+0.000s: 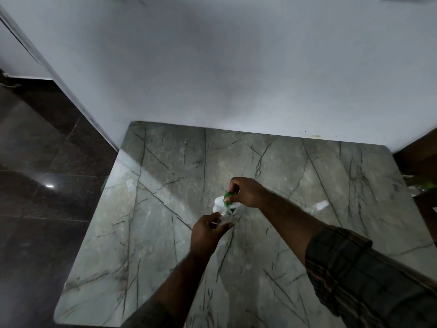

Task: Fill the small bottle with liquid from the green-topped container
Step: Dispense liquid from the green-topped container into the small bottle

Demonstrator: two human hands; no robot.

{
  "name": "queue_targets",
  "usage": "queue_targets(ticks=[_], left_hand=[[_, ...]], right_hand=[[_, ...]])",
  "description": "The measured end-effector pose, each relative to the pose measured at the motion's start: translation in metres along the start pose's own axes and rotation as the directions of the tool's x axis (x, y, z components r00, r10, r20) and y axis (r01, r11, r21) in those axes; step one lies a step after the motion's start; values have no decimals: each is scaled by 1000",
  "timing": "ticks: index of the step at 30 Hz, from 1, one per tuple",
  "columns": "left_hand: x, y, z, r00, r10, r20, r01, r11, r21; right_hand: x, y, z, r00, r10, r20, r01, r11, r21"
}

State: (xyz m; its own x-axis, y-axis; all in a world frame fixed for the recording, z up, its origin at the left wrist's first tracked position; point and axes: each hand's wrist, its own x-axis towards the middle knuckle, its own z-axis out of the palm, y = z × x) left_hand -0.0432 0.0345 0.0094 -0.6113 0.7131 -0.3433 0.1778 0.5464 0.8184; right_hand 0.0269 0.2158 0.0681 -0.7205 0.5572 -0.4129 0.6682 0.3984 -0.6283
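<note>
Pinching the green top of the white container, the right hand is keeping it steady on the marble table. The left hand is closing its fingers around the small bottle, probably to keep its mouth just beside the container.

We recorded a dim, soft-focus view with wide-angle bending at the edges, a pale band of light crossing the marble table from the left, a small glare spot on the dark floor, and motion blur around both hands.
</note>
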Motion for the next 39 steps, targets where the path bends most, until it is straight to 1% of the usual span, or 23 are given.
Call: queue_targets(ticks=[6,14,17,28,34,39], left_hand=[[-1,6,1,1000,21,4,-21,1000,13],[-2,4,3,1000,13,7,-13,1000,8],[-2,6,3,1000,26,15,-26,1000,18],[2,5,5,999,26,41,-27,1000,11],[1,3,8,999,35,36,-36,999,7],[3,2,10,1000,20,5,-20,1000,-19]], right_hand=[[1,-3,-11,998,-42,45,43,999,-24],[0,0,-9,996,-80,37,81,996,-32],[1,-1,-10,994,-96,56,98,994,-47],[3,3,-9,993,-103,55,105,994,-30],[4,10,-3,994,-106,40,107,993,-39],[5,6,-8,991,-120,58,123,991,-57]])
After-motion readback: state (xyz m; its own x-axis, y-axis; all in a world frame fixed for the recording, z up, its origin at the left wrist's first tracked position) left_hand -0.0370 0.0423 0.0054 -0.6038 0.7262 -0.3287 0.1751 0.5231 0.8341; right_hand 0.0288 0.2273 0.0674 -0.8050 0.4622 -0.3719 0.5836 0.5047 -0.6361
